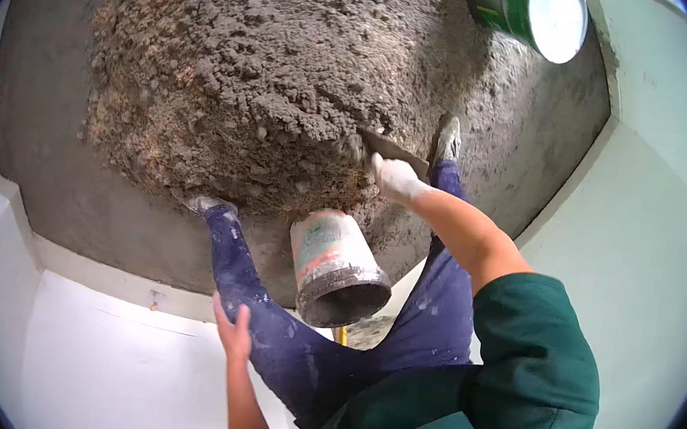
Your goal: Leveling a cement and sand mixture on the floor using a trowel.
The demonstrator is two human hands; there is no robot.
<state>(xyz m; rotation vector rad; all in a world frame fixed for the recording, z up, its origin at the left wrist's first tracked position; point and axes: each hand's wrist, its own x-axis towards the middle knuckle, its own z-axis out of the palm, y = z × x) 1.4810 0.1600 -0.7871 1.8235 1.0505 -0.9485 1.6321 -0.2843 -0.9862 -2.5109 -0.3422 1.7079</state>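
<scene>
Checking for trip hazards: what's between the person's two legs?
The head view shows a pale, smeared bucket between left leg and right leg, the mound by its base and something yellow by its rim.

We have earthy greys set against navy and green.
We see a grey-brown heap (232, 75) mottled with tan, a dull grey trowel (403, 155), a whitish bucket (335, 252) streaked orange and green, pale-spotted navy trousers (438, 314), a dark green shirt (540, 347), pale walls (115, 358) and grey floor (41, 112).
</scene>
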